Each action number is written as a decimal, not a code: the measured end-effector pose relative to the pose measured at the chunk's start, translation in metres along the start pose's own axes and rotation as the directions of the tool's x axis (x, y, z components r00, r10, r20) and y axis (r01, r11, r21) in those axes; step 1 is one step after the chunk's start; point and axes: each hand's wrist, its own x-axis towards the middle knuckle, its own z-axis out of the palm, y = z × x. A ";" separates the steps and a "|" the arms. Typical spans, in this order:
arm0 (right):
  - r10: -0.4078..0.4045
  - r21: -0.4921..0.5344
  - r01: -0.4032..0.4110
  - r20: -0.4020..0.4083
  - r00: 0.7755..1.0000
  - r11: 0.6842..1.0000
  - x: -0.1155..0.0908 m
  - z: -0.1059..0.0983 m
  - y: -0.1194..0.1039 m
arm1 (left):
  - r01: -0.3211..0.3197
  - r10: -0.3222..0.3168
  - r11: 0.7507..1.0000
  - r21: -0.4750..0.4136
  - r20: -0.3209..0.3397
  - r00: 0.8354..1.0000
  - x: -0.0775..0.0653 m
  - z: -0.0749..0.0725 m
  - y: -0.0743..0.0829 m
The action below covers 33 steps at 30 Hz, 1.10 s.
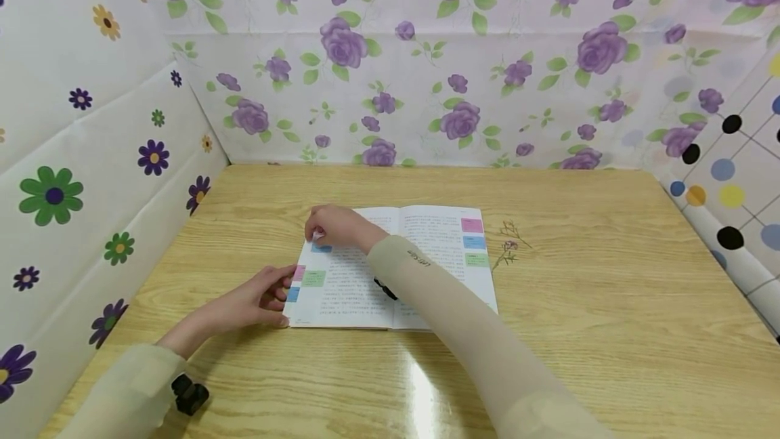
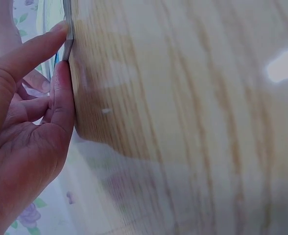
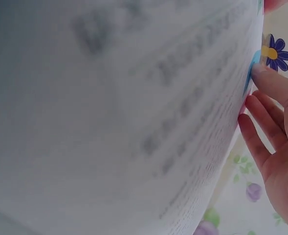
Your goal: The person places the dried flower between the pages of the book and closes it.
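Note:
An open book (image 1: 359,297) with printed pages lies on the table, coloured labels along its outer edges. My right hand (image 1: 334,225) reaches across the left page to its upper left edge, fingers curled there. A small white bit shows at its fingertips. In the right wrist view, that hand (image 3: 283,132) pinches the page edge, thumb beside a blue label (image 3: 251,73). My left hand (image 1: 256,297) rests against the book's lower left edge, fingers spread apart. A pink label (image 1: 300,273) is by its index finger. In the left wrist view, its thumb and fingertip touch the book's side (image 2: 68,46).
Pink, blue and green labels line the right page; the green label (image 1: 477,260) is lowest. Beside that page is a small dried flower sprig (image 1: 507,249). Wood-grain table (image 1: 609,276) extends all round. Floral-print sheets (image 1: 390,87) stand behind and at both sides.

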 end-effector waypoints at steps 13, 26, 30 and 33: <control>-0.021 0.044 0.016 0.117 0.993 0.999 -0.019 -0.011 0.013 | 0.014 -0.014 1.000 0.014 -0.014 1.000 0.001 0.001 0.000; -0.079 0.059 0.072 0.111 0.991 0.996 -0.024 -0.008 0.016 | 0.028 -0.020 0.996 0.079 -0.097 0.995 0.001 0.010 0.006; -0.072 0.081 0.065 0.096 0.993 0.995 -0.025 -0.007 0.016 | 0.036 -0.024 0.995 0.096 -0.130 0.991 0.002 0.014 0.008; -0.050 0.086 0.041 0.098 0.994 0.995 -0.027 -0.007 0.016 | 0.046 -0.034 0.995 0.087 -0.136 0.990 0.003 0.015 0.010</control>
